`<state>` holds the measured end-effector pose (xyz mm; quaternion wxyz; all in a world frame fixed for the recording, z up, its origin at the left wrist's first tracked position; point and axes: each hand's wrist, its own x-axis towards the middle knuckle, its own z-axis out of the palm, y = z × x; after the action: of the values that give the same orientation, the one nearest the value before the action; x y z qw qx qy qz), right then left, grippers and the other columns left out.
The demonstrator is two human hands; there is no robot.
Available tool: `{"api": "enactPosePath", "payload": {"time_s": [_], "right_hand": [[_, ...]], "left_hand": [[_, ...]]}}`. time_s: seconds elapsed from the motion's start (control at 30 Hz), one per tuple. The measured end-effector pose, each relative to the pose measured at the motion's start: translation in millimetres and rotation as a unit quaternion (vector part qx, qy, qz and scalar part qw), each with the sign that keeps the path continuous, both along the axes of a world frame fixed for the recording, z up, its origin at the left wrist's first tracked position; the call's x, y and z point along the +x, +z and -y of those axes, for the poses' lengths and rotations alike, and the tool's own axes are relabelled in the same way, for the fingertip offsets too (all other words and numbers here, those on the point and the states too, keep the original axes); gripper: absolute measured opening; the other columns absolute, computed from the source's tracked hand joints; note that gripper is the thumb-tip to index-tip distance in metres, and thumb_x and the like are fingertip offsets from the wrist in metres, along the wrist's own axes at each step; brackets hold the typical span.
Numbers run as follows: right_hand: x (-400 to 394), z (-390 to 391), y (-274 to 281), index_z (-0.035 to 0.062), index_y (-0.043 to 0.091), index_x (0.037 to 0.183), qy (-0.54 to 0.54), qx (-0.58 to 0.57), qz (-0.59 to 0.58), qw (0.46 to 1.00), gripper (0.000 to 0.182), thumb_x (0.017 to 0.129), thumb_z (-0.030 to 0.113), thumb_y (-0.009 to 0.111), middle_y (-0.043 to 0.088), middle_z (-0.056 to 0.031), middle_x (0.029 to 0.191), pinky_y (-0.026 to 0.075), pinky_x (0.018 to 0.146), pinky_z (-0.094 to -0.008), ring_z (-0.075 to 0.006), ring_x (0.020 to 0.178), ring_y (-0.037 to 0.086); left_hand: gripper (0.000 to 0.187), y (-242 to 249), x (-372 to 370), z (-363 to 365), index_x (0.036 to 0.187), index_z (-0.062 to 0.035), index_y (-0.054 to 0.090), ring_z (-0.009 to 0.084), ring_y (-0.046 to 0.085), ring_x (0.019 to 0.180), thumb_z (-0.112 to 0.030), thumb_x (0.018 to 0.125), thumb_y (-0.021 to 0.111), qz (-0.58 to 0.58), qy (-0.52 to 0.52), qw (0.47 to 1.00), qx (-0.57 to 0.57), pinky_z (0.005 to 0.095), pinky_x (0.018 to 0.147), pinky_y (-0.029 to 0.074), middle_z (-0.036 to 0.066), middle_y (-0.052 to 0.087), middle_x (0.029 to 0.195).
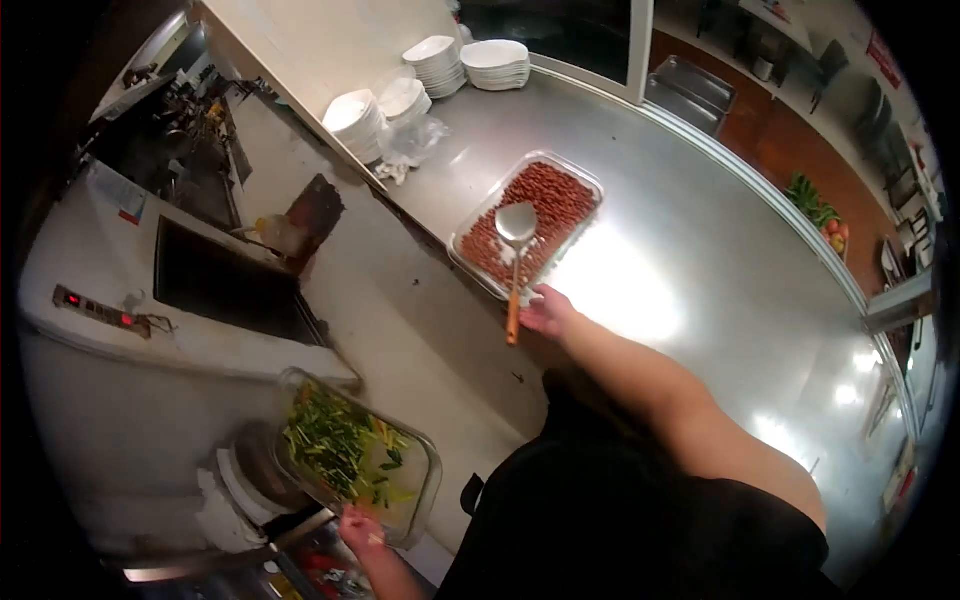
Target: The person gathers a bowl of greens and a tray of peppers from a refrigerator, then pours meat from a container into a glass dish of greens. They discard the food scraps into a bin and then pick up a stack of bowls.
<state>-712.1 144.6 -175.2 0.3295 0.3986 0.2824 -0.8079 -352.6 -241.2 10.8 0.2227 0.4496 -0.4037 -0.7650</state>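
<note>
My left hand point(362, 530) is closed on the near rim of a clear rectangular tray point(428, 475). Cut green vegetables point(340, 440) lie heaped in it, mostly toward its far side. At the near corner of a second clear tray point(597, 205) is my right hand point(547, 312), with its thumb by the rim and its other fingers lower, partly hidden. That tray holds red-brown peanuts point(550, 190). Across them rests a metal turner point(516, 224); its wooden handle point(513, 320) sticks out past the rim, right beside my right fingers.
Stacks of white dishes point(495, 62) and a plastic bag point(425, 140) stand at the back of the steel counter point(680, 190). Left are a power strip point(100, 308) and a dark opening point(225, 280). Beyond the window sill lie metal pans point(690, 90) and greens point(810, 200).
</note>
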Motion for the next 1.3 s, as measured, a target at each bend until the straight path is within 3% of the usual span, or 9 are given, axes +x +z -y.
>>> {"api": "enactPosePath", "payload": {"time_s": [0.07, 0.17, 0.37, 0.47, 0.73, 0.8, 0.83, 0.97, 1.3], "right_hand": [[-25.0, 25.6, -32.8, -0.0033, 0.038, 0.105, -0.043, -0.089, -0.021, 0.995, 0.040, 0.080, 0.025, 0.051, 0.046, -0.0204, 0.094, 0.051, 0.056, -0.0367, -0.0296, 0.068, 0.055], [-34.7, 39.7, -5.9, -0.0036, 0.043, 0.101, -0.124, 0.060, 0.018, 0.990, 0.024, 0.079, 0.006, 0.047, 0.047, -0.0192, 0.090, 0.051, 0.053, -0.0351, -0.0287, 0.074, 0.054], [-21.1, -11.3, 18.7, -0.0045, 0.051, 0.089, -0.031, 0.117, 0.054, 0.991, 0.019, 0.077, 0.010, 0.050, 0.052, -0.0164, 0.079, 0.048, 0.050, -0.0303, -0.0247, 0.063, 0.054], [-13.7, -37.1, 33.1, -0.0074, 0.048, 0.082, -0.036, 0.161, -0.023, 0.986, 0.020, 0.071, 0.009, 0.051, 0.053, -0.0179, 0.071, 0.049, 0.050, -0.0348, -0.0256, 0.054, 0.054], [8.7, -44.6, 13.2, -0.0075, 0.051, 0.074, -0.072, 0.201, -0.142, 0.967, 0.019, 0.074, 0.010, 0.044, 0.054, -0.0171, 0.067, 0.051, 0.058, -0.0351, -0.0264, 0.062, 0.059], [13.8, -43.7, 21.7, -0.0007, 0.058, 0.081, -0.121, 0.156, -0.105, 0.975, 0.016, 0.074, 0.013, 0.053, 0.057, -0.0103, 0.074, 0.045, 0.061, -0.0300, -0.0191, 0.070, 0.055], [15.6, -41.3, 30.3, -0.0039, 0.055, 0.078, -0.069, 0.261, -0.191, 0.944, 0.017, 0.075, 0.011, 0.049, 0.056, -0.0135, 0.072, 0.049, 0.059, -0.0322, -0.0223, 0.066, 0.057], [21.3, -2.6, 3.0, -0.0064, 0.051, 0.074, -0.084, 0.426, -0.245, 0.867, 0.017, 0.075, 0.010, 0.047, 0.053, -0.0154, 0.070, 0.053, 0.055, -0.0356, -0.0253, 0.061, 0.058], [-19.6, 30.4, 15.2, -0.0022, 0.049, 0.070, -0.254, 0.411, -0.255, 0.837, 0.016, 0.075, 0.013, 0.050, 0.049, -0.0105, 0.071, 0.053, 0.056, -0.0360, -0.0227, 0.059, 0.055]], "left_hand": [[0.014, -5.1, -13.8, 12.2, 0.062, -0.0083, 0.030, 0.0169, 0.033, 0.052, 0.002, 0.053, 0.036, -0.031, 0.012, 0.999, 0.032, 0.0236, 0.053, 0.033, 0.001, 0.031, 0.059], [0.011, 6.5, -43.2, 4.8, 0.063, -0.0088, 0.033, 0.0175, 0.041, 0.060, -0.003, 0.058, 0.040, -0.032, 0.009, 0.999, -0.026, 0.0299, 0.060, 0.037, 0.002, 0.032, 0.062], [0.016, 3.0, -113.2, 34.4, 0.061, -0.0083, 0.028, 0.0172, 0.032, 0.053, 0.000, 0.050, 0.036, -0.028, -0.037, 0.997, 0.060, 0.0250, 0.049, 0.032, 0.002, 0.030, 0.059], [0.017, -3.9, -167.2, 66.7, 0.060, -0.0095, 0.026, 0.0168, 0.030, 0.053, -0.001, 0.051, 0.036, -0.031, -0.183, 0.979, 0.086, 0.0247, 0.052, 0.033, 0.002, 0.029, 0.059], [0.016, -43.9, -319.4, 112.2, 0.061, -0.0112, 0.027, 0.0153, 0.029, 0.053, -0.002, 0.052, 0.037, 0.028, -0.259, 0.964, 0.051, 0.0274, 0.055, 0.034, 0.001, 0.029, 0.058], [0.015, -42.3, -352.3, 111.0, 0.061, -0.0107, 0.029, 0.0158, 0.031, 0.052, -0.002, 0.053, 0.037, 0.028, -0.295, 0.953, 0.068, 0.0285, 0.057, 0.036, 0.001, 0.031, 0.058], [0.014, -45.7, -368.7, 111.7, 0.061, -0.0103, 0.030, 0.0164, 0.032, 0.052, -0.002, 0.053, 0.037, 0.023, -0.311, 0.947, 0.082, 0.0297, 0.058, 0.038, 0.002, 0.032, 0.058], [0.012, -124.3, -398.3, 151.8, 0.062, -0.0099, 0.032, 0.0170, 0.035, 0.051, -0.003, 0.053, 0.038, 0.000, -0.338, 0.937, 0.086, 0.0306, 0.057, 0.039, 0.001, 0.035, 0.058], [0.013, -210.1, -397.0, 293.6, 0.062, -0.0110, 0.030, 0.0147, 0.039, 0.051, -0.003, 0.055, 0.038, -0.014, -0.406, 0.903, 0.138, 0.0299, 0.054, 0.040, -0.001, 0.036, 0.058]]}}
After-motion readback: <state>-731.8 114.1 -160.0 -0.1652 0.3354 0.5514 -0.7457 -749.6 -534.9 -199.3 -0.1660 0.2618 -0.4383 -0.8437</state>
